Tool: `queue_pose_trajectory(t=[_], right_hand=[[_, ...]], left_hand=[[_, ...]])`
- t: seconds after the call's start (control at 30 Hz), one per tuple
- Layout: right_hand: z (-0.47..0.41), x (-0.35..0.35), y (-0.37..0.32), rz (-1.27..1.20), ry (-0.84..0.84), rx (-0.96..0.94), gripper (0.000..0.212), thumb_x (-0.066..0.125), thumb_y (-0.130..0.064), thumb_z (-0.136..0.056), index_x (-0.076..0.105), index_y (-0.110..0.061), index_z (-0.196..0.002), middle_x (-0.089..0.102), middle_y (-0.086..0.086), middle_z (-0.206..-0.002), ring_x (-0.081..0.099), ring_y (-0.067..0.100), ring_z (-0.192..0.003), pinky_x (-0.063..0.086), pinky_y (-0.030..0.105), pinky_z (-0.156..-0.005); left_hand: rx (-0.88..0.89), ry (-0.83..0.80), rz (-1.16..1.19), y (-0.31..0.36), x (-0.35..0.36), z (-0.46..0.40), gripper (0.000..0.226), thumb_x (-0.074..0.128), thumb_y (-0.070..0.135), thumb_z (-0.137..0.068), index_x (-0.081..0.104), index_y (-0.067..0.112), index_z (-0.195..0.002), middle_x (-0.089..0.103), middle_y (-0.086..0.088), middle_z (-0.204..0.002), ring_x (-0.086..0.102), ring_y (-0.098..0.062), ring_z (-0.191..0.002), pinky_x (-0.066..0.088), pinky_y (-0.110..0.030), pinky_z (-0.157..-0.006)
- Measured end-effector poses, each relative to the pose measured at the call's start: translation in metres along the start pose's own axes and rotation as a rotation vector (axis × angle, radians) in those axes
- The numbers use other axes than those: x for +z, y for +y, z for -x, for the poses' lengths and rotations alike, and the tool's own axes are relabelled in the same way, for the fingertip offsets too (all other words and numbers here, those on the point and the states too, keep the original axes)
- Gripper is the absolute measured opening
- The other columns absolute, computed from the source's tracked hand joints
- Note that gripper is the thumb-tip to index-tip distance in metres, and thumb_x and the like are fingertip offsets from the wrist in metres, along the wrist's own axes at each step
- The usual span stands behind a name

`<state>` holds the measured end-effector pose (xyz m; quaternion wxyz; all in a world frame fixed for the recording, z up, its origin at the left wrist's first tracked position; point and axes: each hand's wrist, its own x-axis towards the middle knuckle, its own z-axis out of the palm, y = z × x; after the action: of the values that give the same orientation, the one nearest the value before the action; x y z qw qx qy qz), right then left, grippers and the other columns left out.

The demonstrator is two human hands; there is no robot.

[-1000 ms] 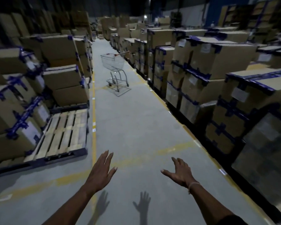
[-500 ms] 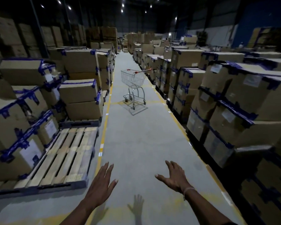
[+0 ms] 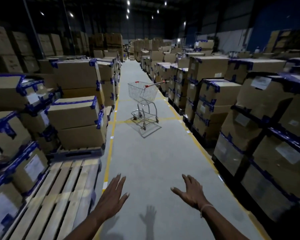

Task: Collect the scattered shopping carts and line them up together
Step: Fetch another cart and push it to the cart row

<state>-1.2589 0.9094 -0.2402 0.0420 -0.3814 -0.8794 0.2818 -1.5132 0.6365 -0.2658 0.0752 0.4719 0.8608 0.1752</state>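
Note:
One metal wire shopping cart (image 3: 143,94) with a red-tipped handle stands alone in the middle of a warehouse aisle, some way ahead of me. Its handle points toward the right-hand stacks. My left hand (image 3: 113,196) and my right hand (image 3: 190,192) are stretched out low in front of me, palms down, fingers straight and spread. Both hold nothing and are far short of the cart. No other cart is in sight.
Stacked cardboard boxes (image 3: 78,118) with blue tape line the left side, and more boxes (image 3: 215,101) line the right. A bare wooden pallet (image 3: 59,196) lies at my near left. Yellow floor lines (image 3: 111,148) edge the grey concrete aisle.
I have walked forward down the aisle and the view has tilted up. The cart now appears nearer and more central. Both hands stay outstretched and holding nothing.

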Motion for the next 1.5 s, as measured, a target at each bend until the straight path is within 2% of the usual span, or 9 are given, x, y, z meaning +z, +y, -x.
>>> queue_pose_trajectory(t=[0.1, 0.47, 0.67, 0.77, 0.87, 1.27, 1.37, 1.43, 1.5], right_hand=[[-0.071, -0.006, -0.008, -0.010, 0.000, 0.013, 0.107, 0.047, -0.089, -0.078, 0.021, -0.027, -0.161, 0.017, 0.006, -0.168, 0.012, 0.028, -0.155, 0.010, 0.051, -0.123], [-0.397, -0.040, 0.021, -0.038, -0.009, 0.024, 0.105, 0.048, -0.087, -0.080, 0.022, -0.025, -0.161, 0.018, 0.007, -0.168, 0.012, 0.028, -0.155, 0.009, 0.051, -0.124], [-0.579, -0.096, 0.022, -0.011, -0.032, -0.015, 0.129, 0.029, -0.104, -0.060, 0.021, -0.025, -0.162, 0.019, 0.008, -0.168, 0.012, 0.026, -0.155, 0.009, 0.051, -0.124], [-0.654, -0.120, 0.019, 0.038, -0.053, -0.028, 0.115, 0.039, -0.095, -0.072, 0.022, -0.025, -0.161, 0.020, 0.009, -0.167, 0.013, 0.027, -0.154, 0.009, 0.052, -0.123], [-0.732, -0.132, 0.020, 0.057, -0.065, -0.047, 0.115, 0.038, -0.096, -0.071, 0.022, -0.026, -0.161, 0.020, 0.008, -0.167, 0.013, 0.027, -0.154, 0.009, 0.052, -0.123], [-1.075, -0.147, 0.012, 0.083, -0.069, -0.011, 0.120, 0.034, -0.100, -0.066, 0.021, -0.027, -0.161, 0.019, 0.008, -0.168, 0.011, 0.026, -0.155, 0.007, 0.052, -0.124], [-1.143, -0.159, -0.005, 0.089, -0.028, -0.034, 0.127, 0.029, -0.104, -0.061, 0.023, -0.025, -0.161, 0.020, 0.008, -0.167, 0.012, 0.026, -0.155, 0.008, 0.052, -0.124], [-1.229, -0.170, -0.015, 0.034, -0.046, 0.023, 0.121, 0.034, -0.100, -0.067, 0.023, -0.024, -0.161, 0.021, 0.008, -0.167, 0.012, 0.027, -0.155, 0.010, 0.053, -0.124], [-1.241, -0.177, -0.025, 0.080, -0.024, -0.044, 0.109, 0.042, -0.092, -0.076, 0.023, -0.024, -0.161, 0.022, 0.008, -0.167, 0.014, 0.027, -0.154, 0.011, 0.054, -0.123]], left_hand=[[0.056, -0.011, -0.022, -0.011, -0.013, -0.074, 0.098, -0.002, 0.086, -0.083, 0.008, 0.025, -0.160, -0.005, 0.004, -0.166, -0.001, -0.017, -0.155, 0.011, -0.033, -0.124], [0.064, -0.010, 0.007, -0.047, 0.015, -0.400, 0.105, -0.004, 0.086, -0.080, 0.010, 0.020, -0.160, -0.004, -0.001, -0.167, -0.002, -0.019, -0.155, 0.003, -0.028, -0.122], [0.067, 0.021, 0.013, -0.044, 0.011, -0.582, 0.098, 0.002, 0.081, -0.088, 0.015, 0.015, -0.160, 0.002, -0.006, -0.167, 0.003, -0.023, -0.155, 0.002, -0.027, -0.123], [0.071, 0.010, -0.003, -0.041, 0.008, -0.654, 0.088, 0.012, 0.072, -0.095, 0.021, 0.011, -0.158, 0.009, -0.009, -0.166, 0.010, -0.025, -0.154, 0.013, -0.035, -0.125], [0.075, 0.003, -0.023, -0.052, 0.015, -0.726, 0.088, 0.012, 0.071, -0.097, 0.029, 0.007, -0.156, 0.021, -0.016, -0.164, 0.022, -0.032, -0.151, 0.020, -0.038, -0.123], [0.034, -0.008, 0.030, -0.140, 0.018, -1.064, 0.102, 0.002, 0.082, -0.086, 0.020, 0.014, -0.159, 0.011, -0.012, -0.167, 0.012, -0.030, -0.154, 0.016, -0.038, -0.122], [0.067, 0.009, -0.017, -0.159, 0.001, -1.140, 0.094, 0.011, 0.076, -0.088, 0.019, 0.013, -0.158, 0.012, -0.013, -0.166, 0.013, -0.030, -0.153, 0.017, -0.038, -0.122], [0.043, -0.062, -0.025, -0.175, -0.013, -1.230, 0.091, 0.015, 0.071, -0.090, 0.021, 0.011, -0.158, 0.016, -0.016, -0.165, 0.016, -0.031, -0.152, 0.017, -0.038, -0.123], [0.091, -0.032, -0.045, -0.171, -0.023, -1.244, 0.088, 0.018, 0.069, -0.091, 0.021, 0.011, -0.158, 0.018, -0.016, -0.164, 0.017, -0.031, -0.152, 0.019, -0.040, -0.122]])
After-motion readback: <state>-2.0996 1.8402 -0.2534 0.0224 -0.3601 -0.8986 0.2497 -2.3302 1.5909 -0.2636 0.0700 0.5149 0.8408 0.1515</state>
